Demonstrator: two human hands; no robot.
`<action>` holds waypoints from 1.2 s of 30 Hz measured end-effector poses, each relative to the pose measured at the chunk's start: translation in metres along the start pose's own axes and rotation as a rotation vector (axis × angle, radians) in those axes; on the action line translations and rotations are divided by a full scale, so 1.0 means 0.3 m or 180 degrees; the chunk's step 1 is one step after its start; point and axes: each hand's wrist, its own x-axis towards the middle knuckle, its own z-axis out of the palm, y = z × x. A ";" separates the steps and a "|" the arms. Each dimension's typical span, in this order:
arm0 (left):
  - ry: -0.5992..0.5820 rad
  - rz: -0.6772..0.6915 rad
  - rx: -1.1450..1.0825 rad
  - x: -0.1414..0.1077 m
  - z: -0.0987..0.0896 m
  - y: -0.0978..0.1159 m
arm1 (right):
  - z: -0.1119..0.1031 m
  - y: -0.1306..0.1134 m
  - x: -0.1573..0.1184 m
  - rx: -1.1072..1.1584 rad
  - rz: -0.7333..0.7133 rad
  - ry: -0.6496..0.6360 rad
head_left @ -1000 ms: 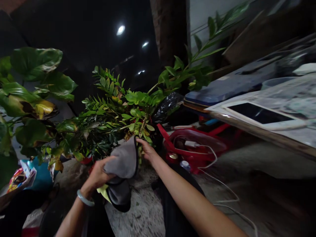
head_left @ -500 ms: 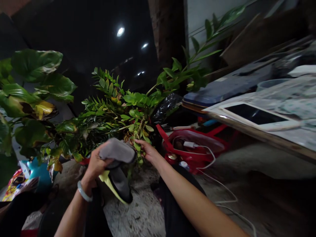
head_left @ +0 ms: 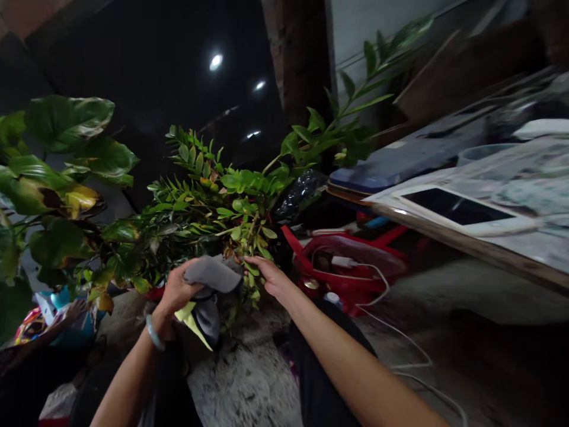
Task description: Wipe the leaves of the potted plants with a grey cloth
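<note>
My left hand, with a pale bangle on its wrist, is closed around a folded grey cloth that has a yellow-green side. The cloth's lower part hangs below my fingers, and its far end lies against the low leaves of a green potted plant. My right hand is at that plant's front, its thumb and fingers pinching a drooping leafy stem. The exact spot under the right fingertips is partly hidden by leaves.
On the right, a table carries a white tablet and a clear bowl. Below it sits a red basket with a white cable trailing across the floor. Large-leaved foliage and a teal container are at left.
My left hand and the cloth have shifted slightly; the cloth's hanging part has swung up and left. My right hand stays at the stem. At lower left, a blurred arm appears beside the teal container.
</note>
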 end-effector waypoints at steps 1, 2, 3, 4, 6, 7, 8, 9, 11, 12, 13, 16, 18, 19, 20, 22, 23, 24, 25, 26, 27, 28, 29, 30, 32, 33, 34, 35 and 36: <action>0.0373 0.0101 -0.0067 0.003 -0.026 0.030 | -0.003 -0.002 0.001 -0.0008 0.0015 0.0004; 0.0855 0.0248 -0.0079 0.016 -0.052 0.063 | -0.004 -0.003 0.003 -0.0021 0.0035 0.0010; 0.1349 0.0414 -0.0034 0.036 -0.073 0.092 | -0.002 -0.004 0.004 -0.0038 0.0058 0.0019; 0.1767 0.0564 0.0047 0.058 -0.085 0.114 | 0.003 -0.002 0.005 -0.0057 0.0080 0.0027; 0.2095 0.0685 0.0183 0.090 -0.077 0.122 | 0.017 0.004 0.005 -0.0090 0.0104 0.0041; 0.1964 0.0618 0.0208 0.092 -0.057 0.108 | 0.024 0.009 0.004 -0.0099 0.0097 0.0047; 0.1663 0.0485 0.0214 0.081 -0.031 0.087 | 0.031 0.014 0.004 -0.0102 0.0077 0.0054; 0.1233 0.0323 0.0216 0.058 -0.004 0.062 | 0.035 0.019 0.004 -0.0101 0.0046 0.0063; 0.0173 0.0042 0.0250 -0.013 0.037 0.017 | 0.035 0.026 0.005 -0.0100 -0.0025 0.0087; -0.0290 -0.0031 0.0252 -0.051 0.042 0.003 | 0.031 0.028 0.005 -0.0103 -0.0053 0.0096; -0.0594 -0.0058 0.0216 -0.084 0.035 -0.002 | 0.027 0.029 0.006 -0.0108 -0.0070 0.0097; -0.0228 -0.0006 -0.0060 -0.110 -0.046 0.024 | 0.015 0.027 0.009 -0.0143 -0.0044 0.0059; 0.0779 0.0130 -0.0114 -0.059 -0.111 0.052 | 0.016 0.027 0.011 -0.0182 -0.0001 0.0043; 0.1283 0.0207 -0.0073 -0.021 -0.134 0.060 | 0.020 0.027 0.011 -0.0202 0.0018 0.0049; 0.1706 0.0266 -0.0019 0.018 -0.148 0.062 | 0.027 0.028 0.011 -0.0219 0.0032 0.0064; 0.2076 0.0262 0.0027 0.078 -0.140 0.042 | 0.041 0.032 0.009 -0.0241 0.0048 0.0098; 0.1976 0.0195 0.0015 0.091 -0.120 0.023 | 0.047 0.033 0.006 -0.0246 0.0054 0.0111; 0.1717 0.0096 0.0008 0.091 -0.095 -0.001 | 0.051 0.034 0.002 -0.0249 0.0056 0.0120; 0.1337 -0.0013 0.0030 0.076 -0.068 -0.027 | 0.053 0.034 -0.001 -0.0249 0.0056 0.0124; 0.0906 -0.0120 0.0074 0.050 -0.044 -0.050 | 0.052 0.033 -0.005 -0.0245 0.0053 0.0125; 0.0520 -0.0221 0.0102 0.017 -0.027 -0.068 | 0.048 0.031 -0.007 -0.0240 0.0048 0.0128; 0.0229 -0.0312 0.0093 -0.019 -0.020 -0.078 | 0.042 0.028 -0.009 -0.0236 0.0044 0.0131; 0.0068 -0.0380 0.0041 -0.052 -0.025 -0.077 | 0.035 0.024 -0.010 -0.0233 0.0042 0.0134; 0.0063 -0.0403 -0.0046 -0.079 -0.039 -0.065 | 0.027 0.020 -0.010 -0.0235 0.0043 0.0135; 0.0485 -0.0288 -0.0208 -0.097 -0.087 -0.015 | 0.017 0.013 -0.007 -0.0246 0.0050 0.0125; 0.0846 -0.0152 -0.0233 -0.088 -0.112 0.017 | 0.015 0.011 -0.005 -0.0255 0.0054 0.0121; 0.1236 0.0015 -0.0212 -0.069 -0.133 0.049 | 0.016 0.011 -0.003 -0.0264 0.0060 0.0119; 0.1622 0.0180 -0.0170 -0.043 -0.146 0.075 | 0.019 0.013 -0.002 -0.0274 0.0064 0.0122; 0.1926 0.0310 -0.0125 -0.015 -0.150 0.092 | 0.025 0.017 0.000 -0.0282 0.0066 0.0128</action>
